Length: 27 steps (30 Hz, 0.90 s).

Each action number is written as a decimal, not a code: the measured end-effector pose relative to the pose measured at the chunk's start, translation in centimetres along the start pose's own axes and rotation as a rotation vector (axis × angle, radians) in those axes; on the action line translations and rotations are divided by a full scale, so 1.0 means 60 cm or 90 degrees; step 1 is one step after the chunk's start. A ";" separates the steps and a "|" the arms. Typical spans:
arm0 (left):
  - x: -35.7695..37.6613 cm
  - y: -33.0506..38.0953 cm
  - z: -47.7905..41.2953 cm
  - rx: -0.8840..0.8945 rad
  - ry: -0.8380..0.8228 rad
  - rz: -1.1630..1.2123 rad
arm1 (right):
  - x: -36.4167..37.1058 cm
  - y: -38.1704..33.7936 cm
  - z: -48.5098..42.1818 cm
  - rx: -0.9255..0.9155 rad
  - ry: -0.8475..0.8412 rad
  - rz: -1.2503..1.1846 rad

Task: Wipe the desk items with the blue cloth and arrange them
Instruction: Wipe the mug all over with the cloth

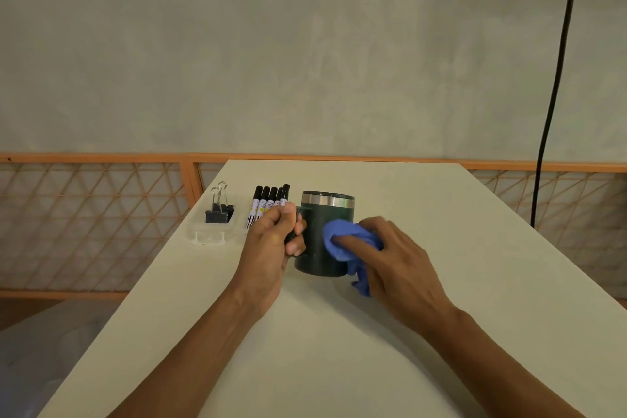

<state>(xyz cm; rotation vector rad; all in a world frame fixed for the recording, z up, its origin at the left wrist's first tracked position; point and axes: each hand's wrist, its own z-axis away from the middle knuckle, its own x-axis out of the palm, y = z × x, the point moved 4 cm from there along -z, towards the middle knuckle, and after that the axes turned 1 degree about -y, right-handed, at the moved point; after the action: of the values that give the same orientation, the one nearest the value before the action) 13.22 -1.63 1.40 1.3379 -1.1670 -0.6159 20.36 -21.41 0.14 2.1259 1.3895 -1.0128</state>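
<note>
The left hand is covering most of the handle of the mug, so only the handle's top corner is showing. Its grip is wrapping that handle, fingers curled and thumb on top. The right hand is hiding the mug's right flank and part of the cloth. Its grip is holding the bunched cloth, one finger pressing it onto the mug's side, while a tail of cloth is hanging to the counter under the palm. How the other fingers are lying behind the cloth cannot be told. The left hand is also blocking the lower ends of the markers, whose print is too small to read. Both forearms are running off the bottom edge.

The mug is standing upright mid-counter, dark green with a steel band round the rim, its handle pointing left. The cloth is blue and crumpled. Five black-capped markers are lying side by side just left of the mug. Black clips are sitting in a clear tray further left, its outline showing only faintly. A black cable is hanging at the right.
</note>
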 end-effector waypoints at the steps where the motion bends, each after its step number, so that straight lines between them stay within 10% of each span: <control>1: 0.004 -0.002 0.002 -0.001 -0.006 -0.001 | -0.004 0.002 -0.005 0.035 0.015 -0.012; 13: -0.005 0.002 0.001 0.031 0.024 -0.014 | 0.026 -0.021 0.021 -0.107 -0.071 0.008; 27: 0.012 -0.018 0.012 0.029 0.001 -0.060 | 0.013 -0.008 -0.001 0.037 -0.022 0.012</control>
<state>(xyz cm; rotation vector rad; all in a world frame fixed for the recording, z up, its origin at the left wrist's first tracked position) 13.14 -2.76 0.49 1.4387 -1.1278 -0.6592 20.11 -20.70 -0.40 2.1483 1.3355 -1.0903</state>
